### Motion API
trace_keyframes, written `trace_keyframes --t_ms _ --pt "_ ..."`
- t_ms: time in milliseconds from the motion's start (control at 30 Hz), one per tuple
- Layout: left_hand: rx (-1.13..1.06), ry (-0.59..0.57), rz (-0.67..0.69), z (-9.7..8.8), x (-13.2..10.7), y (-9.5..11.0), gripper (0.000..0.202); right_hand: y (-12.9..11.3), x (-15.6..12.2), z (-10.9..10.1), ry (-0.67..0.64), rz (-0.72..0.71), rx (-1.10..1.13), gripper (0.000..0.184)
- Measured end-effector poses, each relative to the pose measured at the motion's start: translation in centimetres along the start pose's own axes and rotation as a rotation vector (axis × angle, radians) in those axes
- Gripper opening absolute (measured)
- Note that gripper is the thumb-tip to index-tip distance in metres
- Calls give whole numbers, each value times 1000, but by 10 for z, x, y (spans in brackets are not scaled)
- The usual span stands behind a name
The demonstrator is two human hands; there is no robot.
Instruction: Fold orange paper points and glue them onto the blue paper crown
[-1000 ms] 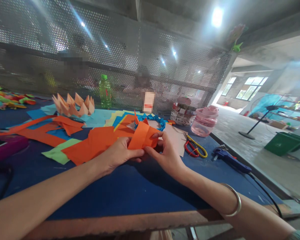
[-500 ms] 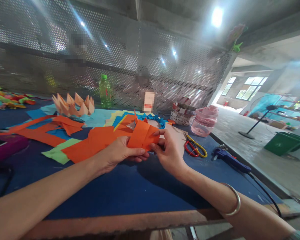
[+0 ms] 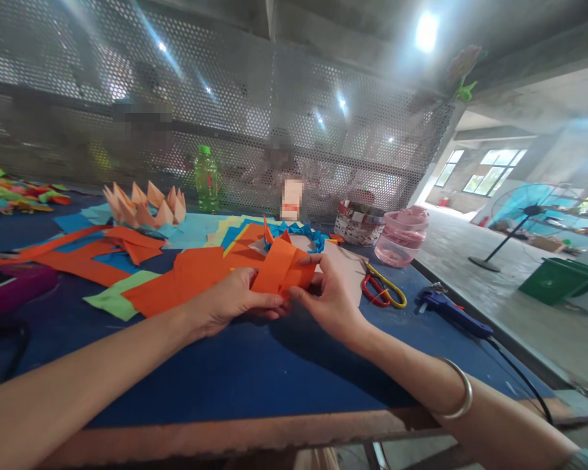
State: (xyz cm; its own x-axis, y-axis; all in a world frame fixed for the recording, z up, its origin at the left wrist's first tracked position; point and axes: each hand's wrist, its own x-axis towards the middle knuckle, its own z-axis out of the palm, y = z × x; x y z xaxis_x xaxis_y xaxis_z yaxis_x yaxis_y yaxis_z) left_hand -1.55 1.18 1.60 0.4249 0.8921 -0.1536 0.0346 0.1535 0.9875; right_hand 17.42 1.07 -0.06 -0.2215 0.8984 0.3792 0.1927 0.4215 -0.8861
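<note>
A folded piece of orange paper (image 3: 275,266) is held up between both hands, just above the blue table. My left hand (image 3: 238,297) pinches its lower left side, thumb in front and fingers behind. My right hand (image 3: 330,294) grips the right side, its thumb at the lower edge and its index finger on the right flap. Behind the paper lie a blue folded-paper ring (image 3: 301,230) and a pale sheet (image 3: 347,267). More orange sheets (image 3: 200,264) spread out to the left, with a light green sheet (image 3: 122,297) partly under them.
Red-and-yellow-handled scissors (image 3: 385,286) and a blue glue gun (image 3: 453,313) with a cord lie right. Behind stand a woven basket (image 3: 357,223), a pink-lidded jar (image 3: 400,238) and a green bottle (image 3: 206,179). A peach paper crown (image 3: 147,207) sits back left, before a perforated metal screen (image 3: 240,117).
The right flap of the orange paper now stands further from the left part. My right thumb has shifted slightly left along the lower edge. My left hand has barely moved.
</note>
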Motion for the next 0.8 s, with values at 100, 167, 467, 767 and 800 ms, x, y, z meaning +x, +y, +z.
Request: trace_keyframes --t_ms 100,167,467,767,800 --pt "-69 -50 -44 -3 0 3 32 -1 1 -1 20 -7 19 38" --pt "-152 -96 -82 -4 0 5 30 -2 2 -2 31 -5 26 38" --pt "-446 -243 -137 -6 -2 14 60 -1 2 -2 47 24 56 39" --pt "-196 -235 -17 -3 -1 7 40 -1 0 -1 47 -1 50 38" --pt "-122 -193 -12 -2 -1 5 36 -1 0 -1 51 -11 40 38"
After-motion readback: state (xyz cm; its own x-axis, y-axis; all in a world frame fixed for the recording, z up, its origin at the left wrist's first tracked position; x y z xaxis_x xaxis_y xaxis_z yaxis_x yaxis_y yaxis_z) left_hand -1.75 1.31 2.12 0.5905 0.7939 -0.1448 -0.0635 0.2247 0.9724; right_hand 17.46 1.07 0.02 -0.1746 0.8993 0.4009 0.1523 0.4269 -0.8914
